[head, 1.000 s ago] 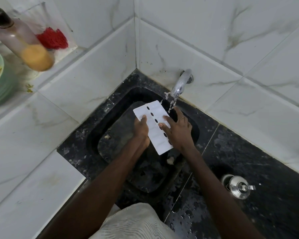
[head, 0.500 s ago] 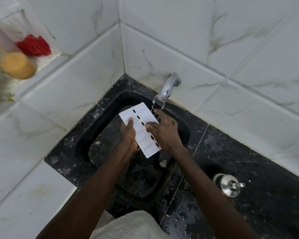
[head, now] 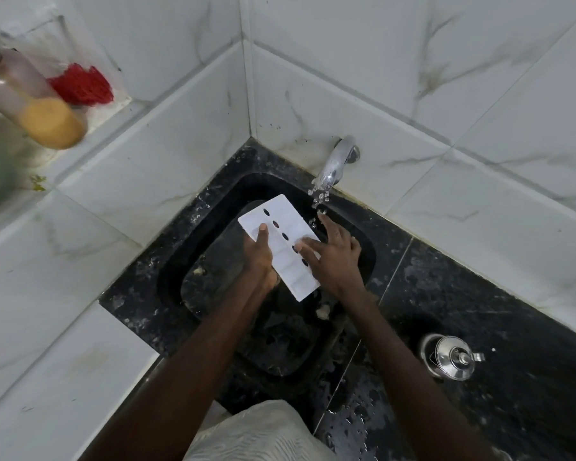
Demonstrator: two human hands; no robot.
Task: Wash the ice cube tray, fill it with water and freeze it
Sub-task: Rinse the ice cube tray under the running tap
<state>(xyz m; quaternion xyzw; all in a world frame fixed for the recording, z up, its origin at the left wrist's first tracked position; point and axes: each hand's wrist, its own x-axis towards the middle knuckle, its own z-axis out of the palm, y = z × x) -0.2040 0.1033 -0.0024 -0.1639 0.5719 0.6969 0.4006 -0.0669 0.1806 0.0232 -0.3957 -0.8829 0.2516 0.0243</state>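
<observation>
tray (head: 281, 242) over sink (head: 177, 277) | left hand (head: 259, 257) grips tray | right hand (head: 335, 259) flat on it, fingers (head: 310, 242) straight | tap (head: 335, 163) drips just beyond right hand

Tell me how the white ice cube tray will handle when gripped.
Probably stiff and light: the ice cube tray looks flat though the left hand grips only one edge. Possibly slippery, since the tap runs beside it.

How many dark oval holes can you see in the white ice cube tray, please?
5 holes, in one line down the middle of the ice cube tray, running from its tap end to the right hand; its fingers may hide more.
</observation>
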